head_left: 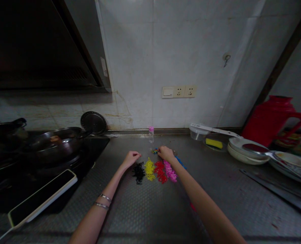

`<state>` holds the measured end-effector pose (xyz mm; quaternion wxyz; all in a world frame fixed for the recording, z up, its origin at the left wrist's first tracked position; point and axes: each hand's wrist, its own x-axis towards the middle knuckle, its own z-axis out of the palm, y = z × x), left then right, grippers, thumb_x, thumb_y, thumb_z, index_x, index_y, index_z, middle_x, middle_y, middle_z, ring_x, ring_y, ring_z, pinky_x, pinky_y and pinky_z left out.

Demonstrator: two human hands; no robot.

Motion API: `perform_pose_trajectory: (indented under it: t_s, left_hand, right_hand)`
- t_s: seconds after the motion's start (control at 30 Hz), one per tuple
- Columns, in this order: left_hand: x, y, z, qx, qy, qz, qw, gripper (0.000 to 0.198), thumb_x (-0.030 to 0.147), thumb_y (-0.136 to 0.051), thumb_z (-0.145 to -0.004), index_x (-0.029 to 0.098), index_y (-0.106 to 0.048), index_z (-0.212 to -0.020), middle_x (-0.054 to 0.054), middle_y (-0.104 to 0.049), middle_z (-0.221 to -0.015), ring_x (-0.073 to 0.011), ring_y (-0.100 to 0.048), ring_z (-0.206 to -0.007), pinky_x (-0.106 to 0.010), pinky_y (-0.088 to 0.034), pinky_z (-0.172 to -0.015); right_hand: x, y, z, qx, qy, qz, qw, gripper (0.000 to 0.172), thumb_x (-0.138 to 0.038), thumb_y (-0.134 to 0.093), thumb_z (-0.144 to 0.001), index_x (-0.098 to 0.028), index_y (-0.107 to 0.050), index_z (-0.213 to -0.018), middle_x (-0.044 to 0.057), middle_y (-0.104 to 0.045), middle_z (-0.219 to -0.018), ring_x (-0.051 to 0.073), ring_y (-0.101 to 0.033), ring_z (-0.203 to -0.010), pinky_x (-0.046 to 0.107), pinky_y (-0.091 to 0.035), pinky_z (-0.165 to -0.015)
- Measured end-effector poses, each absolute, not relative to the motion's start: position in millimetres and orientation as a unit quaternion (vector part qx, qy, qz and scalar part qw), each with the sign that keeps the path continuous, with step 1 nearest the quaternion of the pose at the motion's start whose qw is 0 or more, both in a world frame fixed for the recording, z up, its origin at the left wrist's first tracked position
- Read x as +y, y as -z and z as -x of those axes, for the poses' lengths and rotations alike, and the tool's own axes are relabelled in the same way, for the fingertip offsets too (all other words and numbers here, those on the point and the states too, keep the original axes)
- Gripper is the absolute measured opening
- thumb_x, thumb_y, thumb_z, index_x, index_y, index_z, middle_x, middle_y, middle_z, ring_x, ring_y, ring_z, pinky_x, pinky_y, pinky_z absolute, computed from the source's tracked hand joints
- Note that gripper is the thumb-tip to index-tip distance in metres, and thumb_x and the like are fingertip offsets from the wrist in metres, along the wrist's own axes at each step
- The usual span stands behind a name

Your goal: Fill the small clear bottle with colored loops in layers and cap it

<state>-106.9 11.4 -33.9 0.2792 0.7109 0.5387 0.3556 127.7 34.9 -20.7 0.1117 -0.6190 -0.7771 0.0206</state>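
Small coloured loops that look like rubber bands lie in separate heaps on the metal counter: black (139, 173), yellow (149, 170), red (161, 172) and pink (170, 171). A blue heap (181, 162) is partly hidden behind my right forearm. My left hand (132, 158) is just above the black heap, fingers pinched together; whatever they hold is too small to make out. Farther back, my right hand (166, 153) reaches down with curled fingers at a little mixed-colour pile (154, 151). Its fingertips are mostly hidden. A clear bottle with a pink cap (151, 134) stands behind that pile.
At left, a phone-like device (43, 198) with a cable lies partly over the black stove, near a pan (61, 145). Toward the right are a clear plastic tub (198, 133), a yellow sponge (213, 143), stacked bowls (245, 157), a knife (275, 189) and a red jug (269, 118).
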Motion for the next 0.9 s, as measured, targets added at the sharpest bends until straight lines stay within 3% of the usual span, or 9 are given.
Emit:
perform_pose_trajectory:
  t_s: [0.6, 0.9]
  left_hand:
    - [9.9, 33.2, 104.7, 0.542, -0.350, -0.711, 0.279, 0.027, 0.030, -0.050, -0.071, 0.010, -0.069, -0.073, -0.003, -0.066, -0.064, -0.0145, -0.056, -0.062, -0.023, -0.040, -0.059]
    - [10.7, 35.8, 103.5, 0.550, -0.354, -0.703, 0.280, 0.027, 0.028, -0.050, -0.069, 0.009, -0.069, -0.074, -0.005, -0.068, -0.068, -0.0161, -0.058, -0.065, -0.024, -0.041, -0.062]
  right_hand:
    - [23.1, 8.5, -142.0, -0.759, -0.052, 0.614, 0.208, 0.021, -0.026, -0.048, -0.080, -0.022, -0.065, -0.092, 0.005, -0.066, -0.093, 0.016, -0.060, -0.088, 0.021, -0.040, -0.068]
    - [-9.5, 16.0, -128.3, -0.834, -0.119, 0.486, 0.234, 0.018, -0.021, -0.051, -0.076, -0.021, -0.066, -0.085, 0.003, -0.067, -0.088, 0.014, -0.059, -0.082, 0.019, -0.040, -0.070]
